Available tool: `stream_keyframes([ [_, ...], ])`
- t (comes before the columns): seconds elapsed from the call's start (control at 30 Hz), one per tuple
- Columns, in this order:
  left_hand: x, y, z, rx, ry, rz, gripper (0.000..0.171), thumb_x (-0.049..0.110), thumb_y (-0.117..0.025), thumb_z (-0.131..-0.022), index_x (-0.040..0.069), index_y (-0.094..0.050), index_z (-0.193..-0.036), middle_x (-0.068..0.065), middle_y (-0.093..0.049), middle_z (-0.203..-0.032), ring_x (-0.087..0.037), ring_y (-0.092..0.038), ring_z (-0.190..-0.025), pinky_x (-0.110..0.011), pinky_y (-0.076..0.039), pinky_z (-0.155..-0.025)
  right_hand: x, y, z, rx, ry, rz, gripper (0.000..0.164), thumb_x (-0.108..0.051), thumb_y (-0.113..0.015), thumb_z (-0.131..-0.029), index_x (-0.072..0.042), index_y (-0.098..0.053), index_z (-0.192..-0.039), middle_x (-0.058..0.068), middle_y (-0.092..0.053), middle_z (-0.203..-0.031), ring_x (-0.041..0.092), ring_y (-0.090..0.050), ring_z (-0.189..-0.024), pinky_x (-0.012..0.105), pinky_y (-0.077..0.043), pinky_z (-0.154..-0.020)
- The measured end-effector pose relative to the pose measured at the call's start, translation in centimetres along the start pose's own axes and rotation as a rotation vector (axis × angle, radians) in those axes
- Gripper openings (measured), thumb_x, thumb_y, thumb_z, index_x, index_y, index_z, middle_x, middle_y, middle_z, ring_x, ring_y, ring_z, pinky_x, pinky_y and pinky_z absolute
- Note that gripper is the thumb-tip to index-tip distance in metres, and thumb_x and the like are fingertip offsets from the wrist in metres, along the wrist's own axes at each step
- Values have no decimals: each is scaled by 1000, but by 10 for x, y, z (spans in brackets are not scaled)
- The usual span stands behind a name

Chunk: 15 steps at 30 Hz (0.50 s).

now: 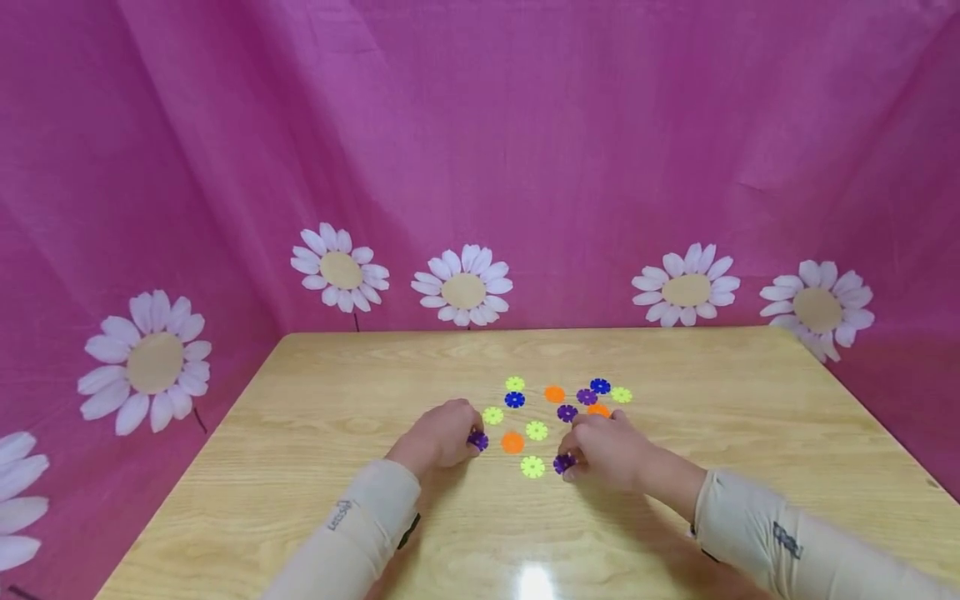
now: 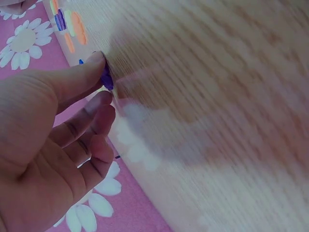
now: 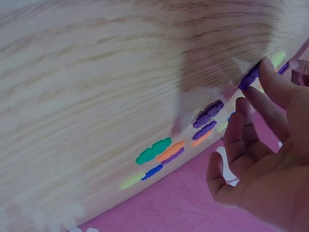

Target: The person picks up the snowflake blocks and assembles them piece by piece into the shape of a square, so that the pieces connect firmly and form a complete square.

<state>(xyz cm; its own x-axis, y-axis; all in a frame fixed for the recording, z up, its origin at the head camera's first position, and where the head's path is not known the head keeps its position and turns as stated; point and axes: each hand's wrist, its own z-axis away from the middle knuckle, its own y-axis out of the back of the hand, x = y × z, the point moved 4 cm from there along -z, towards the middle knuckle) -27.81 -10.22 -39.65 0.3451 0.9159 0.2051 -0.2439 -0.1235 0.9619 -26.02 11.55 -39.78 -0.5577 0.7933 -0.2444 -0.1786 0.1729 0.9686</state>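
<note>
My left hand (image 1: 446,435) pinches a purple notched plastic disc (image 1: 477,440) at the left edge of a scatter of similar discs. In the left wrist view, thumb and fingertips hold that disc (image 2: 107,79) close to the tabletop. Near the front of the scatter, my right hand (image 1: 611,450) pinches a second purple disc (image 1: 563,462). The right wrist view shows this disc (image 3: 249,77) tilted between thumb and index finger, its other fingers loosely bent. Between the hands lie an orange disc (image 1: 512,442) and yellow-green discs, one (image 1: 532,467) nearest the front.
Farther back lie blue discs (image 1: 514,400), an orange disc (image 1: 554,394) and purple discs (image 1: 587,397). A green disc (image 3: 153,151) shows only in the right wrist view. Pink cloth (image 1: 570,167) with white daisies hangs behind the wooden table (image 1: 300,467).
</note>
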Motion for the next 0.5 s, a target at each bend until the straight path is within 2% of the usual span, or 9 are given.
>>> stream_keyframes([
  [0.07, 0, -1, 0, 9, 2, -1, 15, 16, -77, -88, 9, -74, -101, 0, -61, -93, -13, -52, -85, -32, -52, -88, 1, -2, -1, 3, -12, -32, 10, -22, -84, -81, -23, -77, -87, -13, -60, -80, 7, -51, -81, 69, -40, -94],
  [0.17, -1, -1, -1, 20, 6, -7, 16, 17, -77, -88, 9, -69, -100, 1, -59, -91, -13, -51, -83, -30, -51, -85, 3, -2, -3, 11, 1, -96, 11, -19, -84, -80, -21, -74, -84, -12, -58, -77, 8, -49, -75, 46, -49, -81],
  [0.27, -3, -3, -3, 22, 16, 42, 21, 17, -78, -88, 10, -63, -101, 1, -59, -90, -13, -52, -83, -30, -51, -83, 6, -2, -2, 22, -3, -159, 16, -15, -86, -78, -17, -72, -85, -10, -61, -76, 9, -50, -71, 28, -43, -64],
  [0.4, -7, -4, -3, 23, 19, 150, 24, 15, -78, -87, 12, -59, -101, -1, -62, -90, -14, -54, -81, -30, -51, -81, 8, -1, 0, 58, 17, -222, 17, -9, -84, -78, -14, -70, -86, -8, -65, -77, 8, -54, -71, 23, -48, -64],
  [0.5, -9, -5, -1, 39, -8, 212, 21, 11, -77, -88, 12, -59, -98, -1, -63, -87, -15, -54, -79, -29, -50, -77, 8, 2, 3, 119, 88, -243, 14, -3, -81, -80, -12, -71, -85, -6, -70, -79, 7, -60, -73, 21, -52, -66],
])
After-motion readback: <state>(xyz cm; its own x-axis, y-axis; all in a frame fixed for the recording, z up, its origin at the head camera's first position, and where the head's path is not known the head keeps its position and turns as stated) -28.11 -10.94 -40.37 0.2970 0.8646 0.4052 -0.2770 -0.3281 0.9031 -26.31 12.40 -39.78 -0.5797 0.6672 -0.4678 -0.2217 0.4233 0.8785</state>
